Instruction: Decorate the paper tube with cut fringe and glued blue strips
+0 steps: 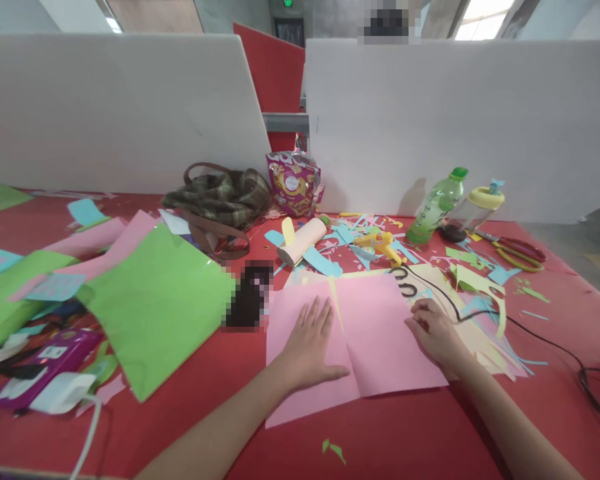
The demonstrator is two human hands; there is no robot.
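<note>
A pink sheet of paper (385,333) lies on the red table in front of me, with a crease down its middle and a narrow split at the upper part. Pale yellow paper shows through that split. My left hand (307,347) is flat on the left half, fingers stretched out and thumb spread toward the crease. At the sheet's right edge, my right hand (437,333) is closed, thumb and curled fingers on the paper's edge. Just above it, two dark loops like scissor handles (406,290) stick out beyond the pink sheet, their rest hidden.
Left are a green sheet (165,307), a purple power strip (55,363) and a blurred-out dark object (250,297). Behind lie a paper roll (303,241), bag (225,197), snack packet (294,183) and yellow glue gun (380,245). Right: bottle (435,210), scissors (520,252), black cable (540,337).
</note>
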